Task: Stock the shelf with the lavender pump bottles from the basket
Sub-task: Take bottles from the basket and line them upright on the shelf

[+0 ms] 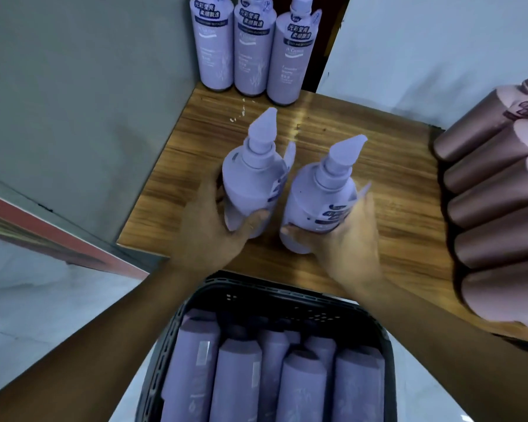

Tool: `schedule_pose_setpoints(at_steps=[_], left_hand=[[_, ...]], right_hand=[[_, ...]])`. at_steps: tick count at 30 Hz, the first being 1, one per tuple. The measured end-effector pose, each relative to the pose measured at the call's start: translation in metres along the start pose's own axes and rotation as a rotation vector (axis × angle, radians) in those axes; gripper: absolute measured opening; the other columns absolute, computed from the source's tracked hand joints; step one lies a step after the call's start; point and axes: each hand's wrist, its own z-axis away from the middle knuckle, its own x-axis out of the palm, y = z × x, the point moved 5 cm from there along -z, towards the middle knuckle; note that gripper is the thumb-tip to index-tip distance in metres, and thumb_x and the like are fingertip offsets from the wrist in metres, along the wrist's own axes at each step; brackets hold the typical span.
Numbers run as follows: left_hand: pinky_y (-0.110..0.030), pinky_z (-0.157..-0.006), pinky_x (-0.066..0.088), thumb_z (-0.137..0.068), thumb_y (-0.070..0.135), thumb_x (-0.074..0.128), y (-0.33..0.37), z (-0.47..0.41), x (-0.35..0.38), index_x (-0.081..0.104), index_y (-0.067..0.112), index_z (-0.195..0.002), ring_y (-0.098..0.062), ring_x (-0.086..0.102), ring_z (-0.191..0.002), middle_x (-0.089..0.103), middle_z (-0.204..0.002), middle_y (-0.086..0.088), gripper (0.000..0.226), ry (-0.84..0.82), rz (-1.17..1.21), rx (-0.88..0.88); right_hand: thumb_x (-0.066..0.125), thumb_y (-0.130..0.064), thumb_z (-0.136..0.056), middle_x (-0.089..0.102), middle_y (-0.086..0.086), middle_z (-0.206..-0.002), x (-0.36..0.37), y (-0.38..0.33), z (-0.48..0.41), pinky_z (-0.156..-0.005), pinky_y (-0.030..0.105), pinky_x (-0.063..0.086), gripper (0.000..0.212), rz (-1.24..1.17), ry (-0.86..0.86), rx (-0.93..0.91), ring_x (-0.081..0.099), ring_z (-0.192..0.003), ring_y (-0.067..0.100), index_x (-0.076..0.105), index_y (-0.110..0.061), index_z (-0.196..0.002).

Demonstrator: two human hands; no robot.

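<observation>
At the shelf (393, 184), left fingers (252, 218) and right fingers (365, 205) gripping upright lavender bottles (250, 181), spouts rearward.

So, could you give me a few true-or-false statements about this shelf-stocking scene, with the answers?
1. The left hand grips a pump bottle; the right hand grips a second pump bottle. True.
2. The basket is empty. False: the black basket holds unstocked bottles lying down.
3. Three upright bottles stand at the back of the wooden shelf. True.
4. The bottles on the shelf's right side are green. False: the right-side bottles are brownish pink.
</observation>
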Motion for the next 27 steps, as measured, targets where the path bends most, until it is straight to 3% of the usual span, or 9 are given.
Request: schedule_pose_setpoints(at_steps=[3,5,7,11,15,17,22,25,27], left_hand=[[-0.041,-0.092,0.053,-0.071,0.05,0.079,-0.003,0.008,0.01,0.03,0.019,-0.145,-0.016,0.055,-0.123,0.052,-0.14,0.003,0.094,0.049,-0.039,-0.057],[-0.045,-0.093,0.052,-0.072,0.046,0.079,-0.007,0.004,0.015,0.029,0.017,-0.146,-0.02,0.055,-0.124,0.052,-0.141,0.0,0.094,0.085,-0.046,-0.073],[-0.038,-0.095,0.052,-0.072,0.044,0.079,-0.014,-0.011,0.015,0.028,0.017,-0.146,-0.018,0.056,-0.122,0.053,-0.14,0.0,0.094,0.103,-0.048,-0.085],[-0.003,-0.093,0.035,-0.073,0.046,0.076,-0.033,-0.066,0.004,0.023,0.008,-0.149,-0.01,0.047,-0.124,0.047,-0.144,-0.004,0.1,0.146,-0.069,-0.034],[-0.02,-0.116,0.022,-0.081,0.038,0.074,-0.063,-0.135,-0.013,0.014,-0.002,-0.15,-0.02,0.029,-0.142,0.027,-0.156,-0.011,0.1,0.161,-0.088,-0.037],[-0.011,-0.111,0.019,-0.082,0.042,0.07,-0.076,-0.164,-0.022,0.011,-0.003,-0.15,-0.024,0.029,-0.142,0.025,-0.157,-0.014,0.101,0.145,-0.15,-0.058],[-0.029,-0.105,0.039,-0.079,0.041,0.073,-0.087,-0.2,-0.036,0.017,0.006,-0.15,-0.025,0.042,-0.135,0.041,-0.15,-0.008,0.097,0.154,-0.194,-0.151],[-0.028,-0.105,0.039,-0.08,0.036,0.075,-0.096,-0.189,-0.034,0.032,0.007,-0.145,-0.023,0.045,-0.132,0.047,-0.145,-0.007,0.083,0.161,-0.22,-0.341],[-0.026,-0.108,0.035,-0.084,0.029,0.072,-0.097,-0.157,-0.034,0.028,0.01,-0.149,-0.02,0.044,-0.133,0.047,-0.145,-0.005,0.081,0.216,-0.236,-0.489]], right_hand=[[0.09,-0.047,-0.044,0.067,-0.013,-0.103,0.001,0.009,0.007,-0.067,0.006,0.046,0.088,-0.078,0.035,0.029,0.063,-0.089,-0.006,0.052,-0.019,-0.118],[0.086,-0.052,-0.042,0.068,-0.022,-0.095,0.005,0.011,0.004,-0.059,0.002,0.042,0.089,-0.086,0.069,0.069,0.061,-0.083,-0.013,0.052,-0.026,-0.12],[0.08,-0.061,-0.04,0.067,-0.021,-0.101,0.017,0.005,-0.007,-0.067,0.011,0.048,0.094,-0.053,0.078,0.084,0.063,-0.089,-0.005,0.05,-0.031,-0.123],[0.08,-0.061,-0.043,0.062,-0.019,-0.113,0.055,-0.017,-0.046,-0.087,0.035,0.054,0.095,-0.081,0.061,0.04,0.061,-0.105,0.008,0.042,-0.038,-0.127],[0.084,-0.056,-0.048,0.062,-0.017,-0.109,0.083,-0.044,-0.086,-0.078,0.029,0.052,0.092,-0.021,0.113,-0.054,0.061,-0.098,0.007,0.046,-0.03,-0.128],[0.084,-0.056,-0.047,0.063,-0.015,-0.111,0.097,-0.057,-0.102,-0.079,0.032,0.054,0.091,-0.012,0.122,-0.083,0.062,-0.1,0.01,0.046,-0.029,-0.125],[0.087,-0.048,-0.05,0.062,-0.005,-0.12,0.121,-0.074,-0.126,-0.09,0.042,0.052,0.093,-0.063,0.062,-0.055,0.059,-0.111,0.018,0.046,-0.022,-0.129],[0.089,-0.04,-0.056,0.057,-0.002,-0.13,0.125,-0.064,-0.121,-0.096,0.043,0.049,0.095,-0.079,-0.019,0.026,0.054,-0.12,0.019,0.043,-0.017,-0.136],[0.087,-0.034,-0.063,0.054,-0.004,-0.134,0.123,-0.047,-0.1,-0.094,0.042,0.052,0.092,-0.059,-0.062,0.119,0.055,-0.119,0.018,0.039,-0.019,-0.141]])
